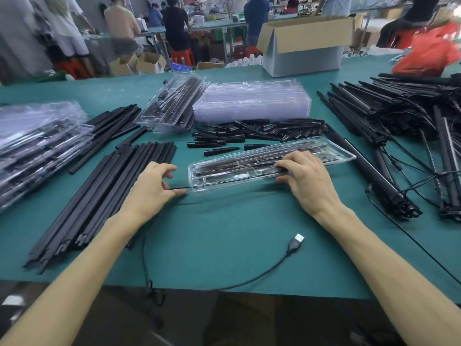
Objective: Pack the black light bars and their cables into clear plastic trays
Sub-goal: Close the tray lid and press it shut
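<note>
A clear plastic tray (272, 163) holding a black light bar (239, 164) lay at table centre. The right hand (305, 176) pinched the tray's near edge at 3 o'clock. At 9 o'clock, the left hand (152, 187) pinched the black USB cable (224, 287) by the tray's corner.

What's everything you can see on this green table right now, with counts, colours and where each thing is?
clear tray: one, holding black bars, centre
USB cable: one, black, silver plug, trailing off near edge
flat black strips: many, left of centre
empty clear trays: one stack, centre back
packed trays: stack, far left; another behind centre
small black end pieces: many, behind the tray
light bars with cables: large black pile, right
cardboard box: one, open, back
red bag: one, back right
left hand: fingers pinching cable at tray's end
right hand: pressing on tray
</note>
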The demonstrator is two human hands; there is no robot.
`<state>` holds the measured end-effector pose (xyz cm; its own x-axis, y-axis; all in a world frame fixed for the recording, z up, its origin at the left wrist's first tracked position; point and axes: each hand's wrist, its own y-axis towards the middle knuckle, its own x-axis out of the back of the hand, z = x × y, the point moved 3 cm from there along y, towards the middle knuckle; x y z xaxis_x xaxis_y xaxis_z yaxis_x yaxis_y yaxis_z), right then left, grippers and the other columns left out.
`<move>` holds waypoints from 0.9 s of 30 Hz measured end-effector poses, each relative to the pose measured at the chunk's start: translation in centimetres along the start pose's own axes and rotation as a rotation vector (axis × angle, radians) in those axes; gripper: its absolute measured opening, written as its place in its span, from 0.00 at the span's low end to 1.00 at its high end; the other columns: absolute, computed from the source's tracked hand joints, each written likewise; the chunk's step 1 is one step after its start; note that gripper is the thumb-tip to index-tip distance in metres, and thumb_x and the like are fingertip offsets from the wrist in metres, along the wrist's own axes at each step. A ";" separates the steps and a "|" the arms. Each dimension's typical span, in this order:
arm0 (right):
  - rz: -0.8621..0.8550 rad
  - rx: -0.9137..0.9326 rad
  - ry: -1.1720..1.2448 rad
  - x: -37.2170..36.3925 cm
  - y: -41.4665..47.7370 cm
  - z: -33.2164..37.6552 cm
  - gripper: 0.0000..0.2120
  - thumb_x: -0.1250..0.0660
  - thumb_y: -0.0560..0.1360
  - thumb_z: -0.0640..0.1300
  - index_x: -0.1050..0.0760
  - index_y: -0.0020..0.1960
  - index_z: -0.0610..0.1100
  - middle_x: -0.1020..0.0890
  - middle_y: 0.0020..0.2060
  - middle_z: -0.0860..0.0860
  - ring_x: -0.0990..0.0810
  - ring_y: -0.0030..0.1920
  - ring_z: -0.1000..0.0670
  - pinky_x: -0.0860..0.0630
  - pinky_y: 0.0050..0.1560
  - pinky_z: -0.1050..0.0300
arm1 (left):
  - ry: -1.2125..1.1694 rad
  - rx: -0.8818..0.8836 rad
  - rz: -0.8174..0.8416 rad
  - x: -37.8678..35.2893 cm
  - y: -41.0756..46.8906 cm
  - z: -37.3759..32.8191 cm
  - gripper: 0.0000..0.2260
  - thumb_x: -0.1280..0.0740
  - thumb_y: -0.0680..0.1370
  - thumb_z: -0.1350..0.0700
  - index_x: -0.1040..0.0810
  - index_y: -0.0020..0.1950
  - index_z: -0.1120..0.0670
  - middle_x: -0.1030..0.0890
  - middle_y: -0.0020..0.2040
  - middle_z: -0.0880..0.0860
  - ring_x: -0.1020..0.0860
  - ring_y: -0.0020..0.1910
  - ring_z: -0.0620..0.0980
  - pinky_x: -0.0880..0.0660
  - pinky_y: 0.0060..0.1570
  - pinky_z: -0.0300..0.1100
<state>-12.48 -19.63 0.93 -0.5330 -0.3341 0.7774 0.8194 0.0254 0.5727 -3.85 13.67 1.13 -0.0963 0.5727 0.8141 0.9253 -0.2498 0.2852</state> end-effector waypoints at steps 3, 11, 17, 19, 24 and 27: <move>-0.014 -0.003 -0.001 0.0 0.0 0.0 0.12 0.24 0.72 0.36 0.17 0.55 0.39 0.18 0.49 0.46 0.22 0.51 0.42 0.26 0.56 0.45 | -0.018 0.034 0.007 -0.1 0.0 0.6 0.21 0.18 0.68 0.50 0.19 0.58 0.50 0.21 0.43 0.46 0.26 0.33 0.44 0.25 0.42 0.43; 0.003 -0.075 0.034 -0.5 0.1 -0.5 0.12 0.25 0.73 0.35 0.17 0.56 0.39 0.18 0.50 0.45 0.23 0.51 0.41 0.27 0.56 0.46 | -0.146 0.055 0.185 0.8 0.4 0.6 0.12 0.18 0.67 0.53 0.15 0.45 0.43 0.18 0.37 0.48 0.24 0.26 0.42 0.25 0.35 0.38; -0.034 -0.101 0.032 -0.4 0.1 -0.3 0.12 0.27 0.74 0.33 0.18 0.57 0.40 0.18 0.51 0.46 0.23 0.52 0.43 0.27 0.58 0.49 | -0.240 0.121 0.293 2.1 0.6 -0.1 0.08 0.21 0.70 0.49 0.14 0.43 0.52 0.15 0.36 0.52 0.19 0.30 0.51 0.28 0.29 0.37; -0.057 -0.109 0.035 -0.3 0.1 -0.2 0.12 0.28 0.75 0.34 0.18 0.58 0.39 0.18 0.51 0.46 0.23 0.53 0.42 0.27 0.59 0.48 | -0.360 0.282 0.448 2.2 0.2 -0.5 0.16 0.28 0.75 0.45 0.16 0.40 0.57 0.17 0.33 0.56 0.21 0.23 0.54 0.31 0.22 0.37; -0.026 -0.112 0.019 -0.2 0.1 -0.2 0.12 0.28 0.75 0.33 0.18 0.58 0.38 0.18 0.52 0.45 0.23 0.53 0.41 0.28 0.59 0.48 | -0.480 0.436 0.709 2.7 0.3 -2.6 0.23 0.35 0.77 0.40 0.22 0.43 0.61 0.34 0.23 0.50 0.42 0.14 0.43 0.44 0.17 0.29; -0.024 -0.119 0.030 -0.2 0.2 -0.1 0.12 0.28 0.75 0.33 0.19 0.59 0.38 0.18 0.52 0.45 0.23 0.54 0.41 0.28 0.60 0.47 | -0.687 0.451 0.677 3.2 1.5 -3.9 0.21 0.39 0.83 0.45 0.24 0.48 0.63 0.38 0.23 0.47 0.45 0.13 0.41 0.47 0.16 0.28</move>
<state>-12.20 -19.70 0.88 -0.5476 -0.3616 0.7545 0.8267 -0.0946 0.5547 -4.23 12.12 6.13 0.5863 0.7760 0.2324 0.7727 -0.4496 -0.4482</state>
